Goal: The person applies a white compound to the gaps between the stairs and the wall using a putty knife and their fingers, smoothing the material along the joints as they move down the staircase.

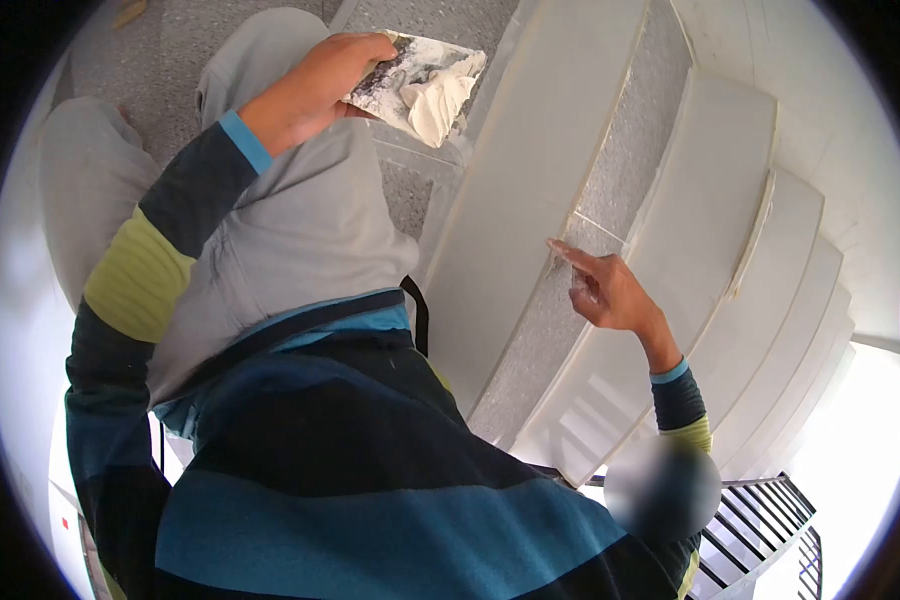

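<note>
A person in grey trousers point(315, 215) and a striped long-sleeved top point(370, 430) works beside a flight of curving steps point(725, 170), a flat plate of pale paste in one hand and a fingertip of the other at a step's edge. The left hand point(320, 85) is clamped on the plate point(382, 88), thumb pressed over the upper face near one corner and fingers passing underneath, where they are partly hidden. The plate juts out from the grip toward the steps, above the trousers and the speckled floor in the view. Its paste point(438, 103), heaped in a thick, ridged mound, sits on the part farther from the hand, clear of the thumb (the face nearer the thumb shows dark patches under thin white smears).

The right hand point(618, 295), well apart from the plate, has its grip apart: the index finger point(578, 256) reaches out, while the other fingers curl toward the palm. Its tip, marked with whitish residue, is at the border between a smooth, pale band point(525, 170) and a speckled grey strip point(635, 140); whether it presses on the surface cannot be told. Just beside the finger, a thin white line point(602, 228) crosses the strip. Below the steps in the view, a black-barred railing point(765, 515) stands against bright light.
</note>
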A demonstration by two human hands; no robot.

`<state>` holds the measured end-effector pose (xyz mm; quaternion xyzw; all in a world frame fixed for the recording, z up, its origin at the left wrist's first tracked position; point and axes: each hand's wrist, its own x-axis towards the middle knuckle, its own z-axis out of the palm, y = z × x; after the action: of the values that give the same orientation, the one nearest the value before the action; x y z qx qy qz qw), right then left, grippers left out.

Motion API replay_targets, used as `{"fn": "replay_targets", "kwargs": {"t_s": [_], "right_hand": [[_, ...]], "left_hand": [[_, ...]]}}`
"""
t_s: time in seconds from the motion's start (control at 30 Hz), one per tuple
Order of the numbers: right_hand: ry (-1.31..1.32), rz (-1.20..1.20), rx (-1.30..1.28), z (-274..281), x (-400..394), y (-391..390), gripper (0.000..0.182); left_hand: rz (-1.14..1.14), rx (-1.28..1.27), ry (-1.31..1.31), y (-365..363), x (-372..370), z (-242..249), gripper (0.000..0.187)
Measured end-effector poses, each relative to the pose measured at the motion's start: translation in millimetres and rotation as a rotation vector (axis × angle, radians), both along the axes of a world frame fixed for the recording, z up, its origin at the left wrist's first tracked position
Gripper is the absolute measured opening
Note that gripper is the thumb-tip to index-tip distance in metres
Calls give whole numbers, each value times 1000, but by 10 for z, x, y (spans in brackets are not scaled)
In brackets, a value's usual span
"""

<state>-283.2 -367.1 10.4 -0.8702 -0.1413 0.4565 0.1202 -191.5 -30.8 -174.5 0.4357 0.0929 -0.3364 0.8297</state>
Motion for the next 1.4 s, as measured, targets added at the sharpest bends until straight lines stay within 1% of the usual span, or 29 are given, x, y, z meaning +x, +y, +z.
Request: {"fn": "replay_targets", "kwargs": {"t_s": [0.07,0.17,0.23,0.27,0.33,0.37,0.43,0.47,0.5,0.53,0.57,0.6,0.67,0.77,0.9,0.97,1.07,1.2,1.27,1.3,1.37,1.4], "right_hand": [[-18,-24,30,-27,11,-5,69],[-19,-1,-31,-70,-16,-35,69],[-388,487,-146,-181,-121,-189,68],[-386,489,-144,-170,-136,-268,68],[-478,628,-19,-97,-124,-348,70],[-476,628,-19,-84,-99,-332,70],[-482,502,32,-30,19,-280,72],[-482,502,28,-12,83,-209,72],[-440,407,-35,-12,151,-122,71],[-397,312,-96,-17,219,-68,69],[-394,314,-95,-30,294,-47,69],[-357,343,-146,-55,369,-31,69],[-324,402,-204,-87,458,-15,69],[-295,437,-240,-113,482,-20,67],[-212,449,-290,-71,388,37,65],[-258,438,-144,-74,297,26,65],[-185,430,-220,-31,154,103,64],[-150,381,-177,-16,-79,83,62],[-31,277,-20,-4,-153,79,62],[-31,276,-20,4,-151,77,62],[150,75,-6,41,-132,97,63],[150,72,-5,44,-123,106,63]], "left_hand": [[11,-7,-9,12,-11,-4,28],[16,-16,31,6,17,-17,29],[28,-2,32,-26,12,-14,28],[42,15,33,-32,15,-20,29],[39,-24,30,-56,45,-128,29],[28,-68,24,-72,54,-172,29],[18,-43,47,-92,82,-197,29],[17,-17,65,-101,84,-181,29],[17,-20,66,-111,71,-216,29],[53,-118,103,-110,52,-260,20],[90,-213,139,-106,46,-306,11],[93,-212,143,-104,50,-352,11],[41,-182,58,-90,48,-360,18],[66,-247,102,-105,58,-331,17],[58,-242,137,-84,79,-334,18],[69,-229,175,-87,80,-263,18],[94,-221,196,-82,83,-282,19],[64,-141,228,-67,108,-291,20],[65,-181,209,-66,101,-285,21],[64,-180,209,-66,102,-290,21],[51,-193,195,-69,109,-307,22],[48,-193,196,-74,105,-314,22]]}}
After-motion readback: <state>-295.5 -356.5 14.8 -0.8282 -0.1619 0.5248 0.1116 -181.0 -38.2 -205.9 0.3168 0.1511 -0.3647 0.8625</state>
